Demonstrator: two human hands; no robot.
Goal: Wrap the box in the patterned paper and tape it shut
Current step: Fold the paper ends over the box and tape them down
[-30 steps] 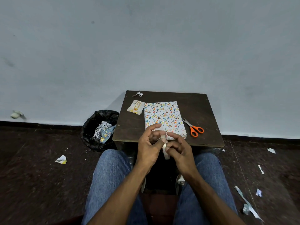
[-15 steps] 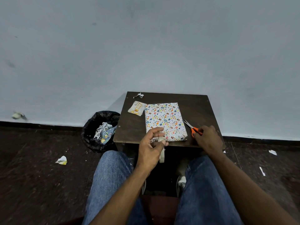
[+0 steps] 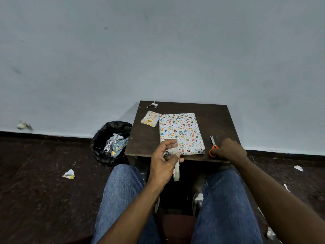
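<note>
The left hand (image 3: 162,162) pinches one tape roll (image 3: 176,170) off the tabletop's (image 3: 216,118) near edge; the right hand (image 3: 228,149) apparently grips one pair of scissors (image 3: 213,146) near the right corner. One wrapped box (image 3: 181,132) lies centrally.

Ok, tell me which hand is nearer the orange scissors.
Right. The right hand is on the handles of the orange scissors, at the table's near right edge. The left hand holds the tape roll beyond the wrapped box.
</note>
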